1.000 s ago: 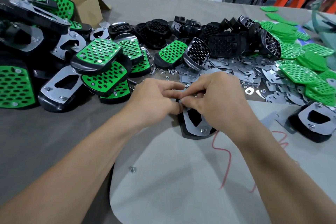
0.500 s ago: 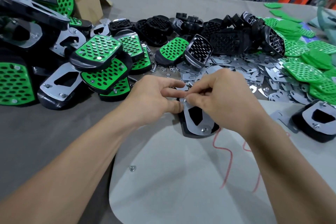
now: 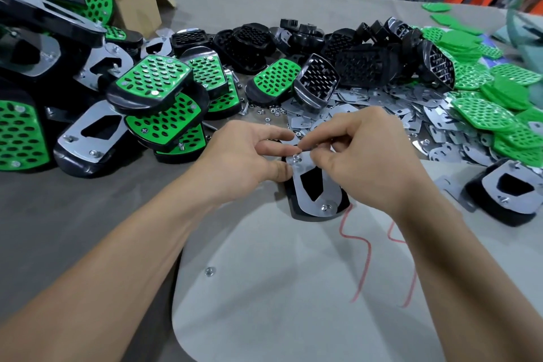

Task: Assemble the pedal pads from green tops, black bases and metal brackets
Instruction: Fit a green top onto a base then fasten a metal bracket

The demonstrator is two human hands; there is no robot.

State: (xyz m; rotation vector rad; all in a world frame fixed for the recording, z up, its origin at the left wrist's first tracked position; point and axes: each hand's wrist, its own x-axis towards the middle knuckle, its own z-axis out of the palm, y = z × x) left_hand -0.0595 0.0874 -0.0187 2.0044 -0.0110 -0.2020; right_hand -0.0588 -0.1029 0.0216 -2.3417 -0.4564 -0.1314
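A black base lies face down at the table's middle with a metal bracket (image 3: 318,198) on top, one screw at its near end. My left hand (image 3: 244,159) holds the pad's far left corner between thumb and forefinger. My right hand (image 3: 364,153) curls over the far right side, its thumb and forefinger pinching at a small nut (image 3: 295,157) on the bracket's far corner. Loose green tops (image 3: 482,114) are heaped at the right, black bases (image 3: 364,64) at the back, and loose brackets (image 3: 370,109) between them.
Finished green-and-black pads (image 3: 152,88) are stacked at the left in front of a cardboard box (image 3: 138,0). Another upturned pad with a bracket (image 3: 505,191) lies at the right. A white mat (image 3: 293,303) covers the near table, with a loose nut (image 3: 209,271) on it.
Both hands stayed on the pad. My right fingers shifted slightly, and the nut on the bracket's far corner now shows between the fingertips.
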